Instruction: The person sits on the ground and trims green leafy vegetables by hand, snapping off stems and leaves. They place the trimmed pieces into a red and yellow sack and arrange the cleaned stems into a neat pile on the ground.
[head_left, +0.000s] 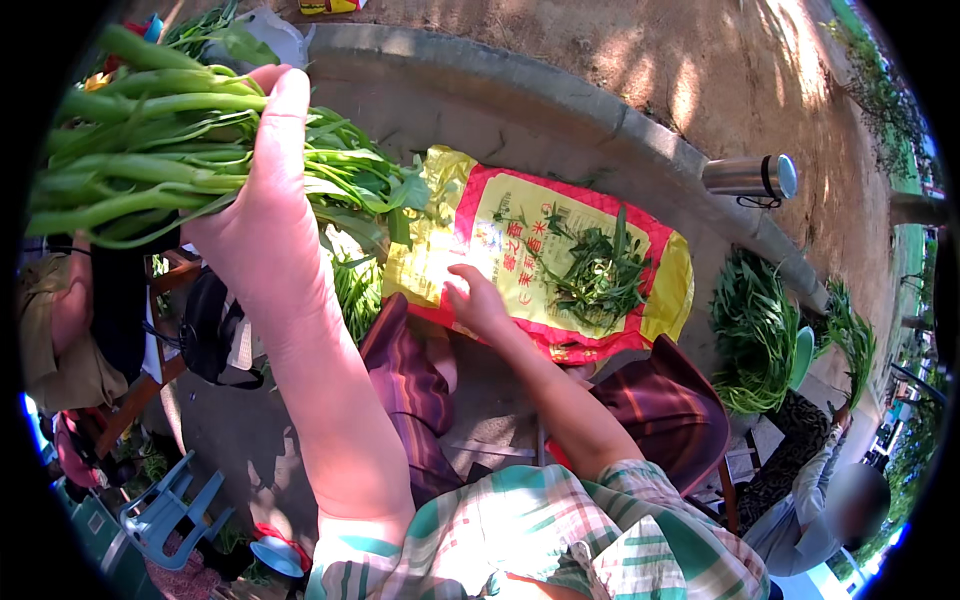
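Note:
My left hand (262, 187) is raised at the upper left, closed around a thick bunch of leafy greens that look like water spinach (172, 161). The cut-looking stems point left, and the leaves hang out to the right behind the hand. My right hand (476, 304) hovers over or rests on a flattened yellow and red rice sack (517, 195); which of the two I cannot tell. Its fingers are spread and nothing shows in them. A small heap of loose leaves and stem bits (600, 274) lies on the sack, which bears printing.
More greens (360, 289) lie by my left knee. A concrete curb (465, 64) curves behind the sack, with a steel flask (739, 177) on it. To the right are a large heap of greens (754, 330) and a person (802, 495) holding a bunch. Lower left stands a blue plastic stool (169, 517).

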